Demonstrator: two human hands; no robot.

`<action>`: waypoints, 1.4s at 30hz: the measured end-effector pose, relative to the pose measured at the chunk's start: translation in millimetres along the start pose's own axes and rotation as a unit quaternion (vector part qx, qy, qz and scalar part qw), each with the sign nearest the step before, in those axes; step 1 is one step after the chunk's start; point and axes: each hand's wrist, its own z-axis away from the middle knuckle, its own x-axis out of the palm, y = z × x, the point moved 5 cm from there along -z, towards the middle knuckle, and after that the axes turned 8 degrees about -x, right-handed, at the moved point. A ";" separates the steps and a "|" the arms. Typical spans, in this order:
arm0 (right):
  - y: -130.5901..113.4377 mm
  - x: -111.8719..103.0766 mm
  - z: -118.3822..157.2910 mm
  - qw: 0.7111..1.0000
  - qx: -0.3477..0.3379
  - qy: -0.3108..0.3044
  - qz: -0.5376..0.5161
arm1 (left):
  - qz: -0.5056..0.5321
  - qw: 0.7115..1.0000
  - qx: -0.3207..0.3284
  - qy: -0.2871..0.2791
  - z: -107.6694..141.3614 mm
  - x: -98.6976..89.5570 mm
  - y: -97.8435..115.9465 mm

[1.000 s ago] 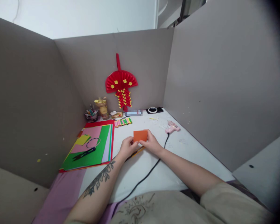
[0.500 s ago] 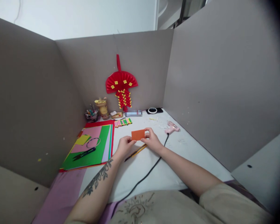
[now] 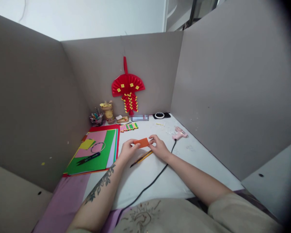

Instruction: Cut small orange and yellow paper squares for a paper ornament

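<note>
A small orange piece of paper (image 3: 141, 142) is held above the table, tilted with its right end higher. My left hand (image 3: 128, 150) pinches its left end, thumb in front and fingers behind. At the right edge, my right hand (image 3: 159, 149) has its thumb and a fingertip closed on the corner, the other fingers curled. Just below the hands lie a utility knife (image 3: 135, 162) and a yellow pencil-like stick (image 3: 146, 155), side by side. Behind them sits a row of small rolled paper tubes (image 3: 129, 127) in pink, green and yellow.
Coloured paper sheets (image 3: 108, 145) are stacked at left, with thread snips (image 3: 88, 159) and a ring (image 3: 98, 147) on top. A pink glue gun (image 3: 180, 133) lies at right, its black cord (image 3: 152, 182) crossing the table. A red paper fan ornament (image 3: 128, 84) hangs on the back panel.
The orange paper has tilted and shifted slightly left with my left hand. My right hand's grip has moved to its right corner, with the fingers lifted off the back.
</note>
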 end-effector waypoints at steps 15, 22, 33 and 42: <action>-20.0 32.0 12.1 0.918 -0.214 -0.314 0.110 | 0.113 0.985 0.012 0.129 -16.0 -52.2 -10.8; -21.3 29.4 10.9 0.931 -0.182 -0.292 0.123 | 0.189 0.971 0.022 0.144 -17.1 -66.7 -9.7; -21.4 -35.2 2.4 0.970 -0.171 0.072 0.158 | 0.182 0.969 0.061 0.152 -16.7 -76.0 -9.9; -17.2 -31.3 0.5 0.973 -0.150 0.052 0.170 | 0.155 0.975 0.070 0.146 -17.8 -75.4 -13.2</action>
